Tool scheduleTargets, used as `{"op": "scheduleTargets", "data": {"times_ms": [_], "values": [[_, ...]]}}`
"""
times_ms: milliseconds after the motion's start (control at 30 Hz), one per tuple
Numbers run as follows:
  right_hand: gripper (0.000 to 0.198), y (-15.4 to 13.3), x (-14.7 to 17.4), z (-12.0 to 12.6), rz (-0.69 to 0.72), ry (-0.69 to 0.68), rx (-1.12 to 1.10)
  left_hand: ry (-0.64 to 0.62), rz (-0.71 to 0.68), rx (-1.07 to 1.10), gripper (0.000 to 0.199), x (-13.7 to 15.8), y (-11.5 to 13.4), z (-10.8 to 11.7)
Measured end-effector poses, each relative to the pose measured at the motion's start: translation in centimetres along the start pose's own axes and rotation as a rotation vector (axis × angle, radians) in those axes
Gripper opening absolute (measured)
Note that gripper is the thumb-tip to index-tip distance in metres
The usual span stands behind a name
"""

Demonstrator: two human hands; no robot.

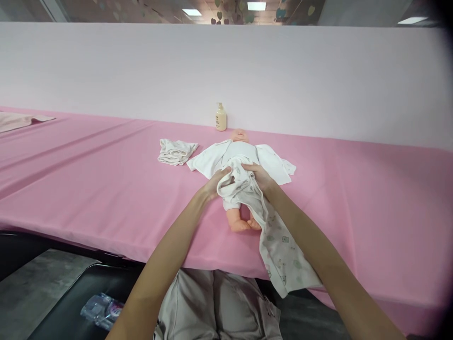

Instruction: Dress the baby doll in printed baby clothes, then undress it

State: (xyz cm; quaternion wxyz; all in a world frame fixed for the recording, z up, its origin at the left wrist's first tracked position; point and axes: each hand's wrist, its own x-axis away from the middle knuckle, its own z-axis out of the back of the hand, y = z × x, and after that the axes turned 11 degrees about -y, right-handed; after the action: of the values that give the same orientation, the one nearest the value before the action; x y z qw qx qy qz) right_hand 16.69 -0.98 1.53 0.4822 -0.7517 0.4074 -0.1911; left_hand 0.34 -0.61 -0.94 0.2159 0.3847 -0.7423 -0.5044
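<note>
A baby doll (238,222) lies on its back on the pink-covered table (116,189), head toward the wall, dressed in a white top (274,163) with its sleeves spread out. Over its middle I hold a white baby garment (283,250) with a small print; one long part of it hangs down past the table's front edge. My left hand (215,183) grips the gathered fabric on the left side. On the right, my right hand (260,175) has its fingers closed on the same cloth. The doll's bare feet show below the fabric; its arms are hidden.
Left of the doll sits a folded stack of white cloth (176,152). A cream pump bottle (221,118) stands by the white wall (141,71). Far left lies a pale pink cloth (21,121). Below the table, a clear plastic bottle (101,309) rests on a black chair (63,309).
</note>
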Motion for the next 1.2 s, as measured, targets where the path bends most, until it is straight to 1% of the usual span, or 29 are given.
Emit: {"op": "scheduleTargets", "data": {"times_ms": [67,133,167,233,267,333,400,467,533,633,700,733,767,800,833,867,900,933,967,1000,1033,1133,1200], "values": [[0.026,0.1,0.1,0.2,-0.060,-0.038,0.017,-0.073,-0.006,0.017,0.030,0.2,0.1,0.4],[0.029,0.4,0.3,0.7,-0.088,-0.105,0.064,-0.119,0.011,0.047,0.026,0.4,0.1,0.6],[0.031,0.5,0.5,1.1,-0.090,-0.147,0.088,-0.127,0.030,0.062,0.024,0.4,0.1,0.6],[0.036,0.6,0.9,1.9,-0.079,-0.211,0.120,-0.162,0.068,0.079,0.030,0.5,0.1,0.5],[0.040,0.6,1.1,2.2,-0.069,-0.224,0.127,-0.191,0.072,0.082,0.033,0.5,0.1,0.4],[0.048,0.5,1.3,2.8,-0.049,-0.227,0.140,-0.217,0.053,0.094,0.033,0.5,0.0,0.2],[0.056,0.2,1.5,2.9,-0.042,-0.220,0.173,-0.193,0.039,0.112,0.031,0.5,0.0,0.0],[0.061,-0.1,1.6,2.5,-0.038,-0.200,0.208,-0.163,0.027,0.128,0.024,0.6,0.1,0.0],[0.058,-0.5,1.5,1.8,-0.027,-0.179,0.214,-0.165,0.003,0.130,0.020,0.6,0.2,-0.1],[0.046,-1.3,1.2,0.8,0.006,-0.148,0.190,-0.150,-0.045,0.137,0.025,0.4,0.5,0.1],[0.039,-2.1,1.1,0.4,0.021,-0.081,0.175,-0.081,-0.110,0.160,0.030,-0.1,0.5,0.7],[0.035,-2.6,1.1,0.3,0.019,-0.039,0.165,-0.011,-0.158,0.162,0.033,-0.3,0.3,1.1],[0.032,-3.2,1.1,0.3,0.011,-0.005,0.154,0.087,-0.207,0.138,0.033,-0.6,0.1,1.7],[0.029,-3.8,1.3,0.4,-0.002,0.017,0.142,0.205,-0.251,0.069,0.032,-0.8,-0.2,2.2],[0.027,-4.5,1.5,0.4,-0.014,0.026,0.133,0.320,-0.290,-0.055,0.031,-0.9,-0.5,2.8],[0.025,-5.1,1.8,0.5,-0.015,0.025,0.128,0.403,-0.318,-0.234,0.031,-1.0,-0.9,3.3],[0.024,-5.8,2.1,0.6,-0.005,0.022,0.128,0.437,-0.339,-0.458,0.033,-1.0,-1.3,3.6],[0.022,-6.5,2.5,0.6,0.012,0.022,0.134,0.422,-0.357,-0.688,0.037,-0.9,-1.7,3.9],[0.020,-7.0,2.8,0.6,0.032,0.026,0.145,0.373,-0.371,-0.883,0.041,-0.7,-1.9,3.9],[0.018,-7.5,3.2,0.6,0.053,0.033,0.157,0.312,-0.384,-1.026,0.045,-0.5,-2.1,3.8],[0.015,-7.9,3.5,0.5,0.069,0.039,0.167,0.250,-0.395,-1.118,0.049,-0.4,-2.1,3.6],[0.007,-8.3,3.9,0.3,0.113,0.047,0.157,0.044,-0.443,-1.214,0.054,0.2,-1.6,2.8],[0.009,-8.2,3.8,0.2,0.180,0.049,0.127,-0.092,-0.475,-1.213,0.052,0.6,-1.3,2.3]]}}
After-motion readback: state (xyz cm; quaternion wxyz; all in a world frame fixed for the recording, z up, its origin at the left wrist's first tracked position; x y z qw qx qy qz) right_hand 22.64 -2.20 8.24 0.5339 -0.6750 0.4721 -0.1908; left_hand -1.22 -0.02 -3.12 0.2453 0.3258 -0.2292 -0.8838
